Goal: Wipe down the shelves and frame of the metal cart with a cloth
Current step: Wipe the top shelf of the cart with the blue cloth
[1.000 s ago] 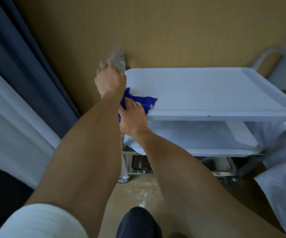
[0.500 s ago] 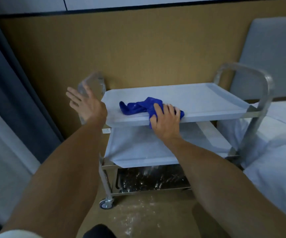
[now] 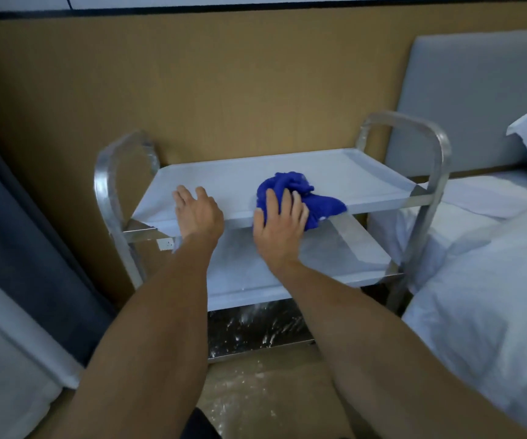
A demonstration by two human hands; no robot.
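Since the earlier frame the left hand [image 3: 198, 213] has come off the cart's end handle [image 3: 110, 185] and now rests flat, fingers straight, on the top shelf [image 3: 335, 172]. At its 3 o'clock, the right hand [image 3: 279, 223] presses the bunched blue cloth [image 3: 300, 194] on the shelf's front edge, fingers spread over it. A bed [image 3: 493, 299] lies at 3 o'clock of the cart.

**Both hands now on the top shelf**

The left hand [image 3: 198, 213] is off the left handle [image 3: 110, 185] and now rests flat on the front edge of the cart's top shelf [image 3: 240, 175]. The right hand [image 3: 279, 226] has pushed the blue cloth [image 3: 297, 196] along that shelf from its left corner to near its middle, and the cloth is bunched tighter.
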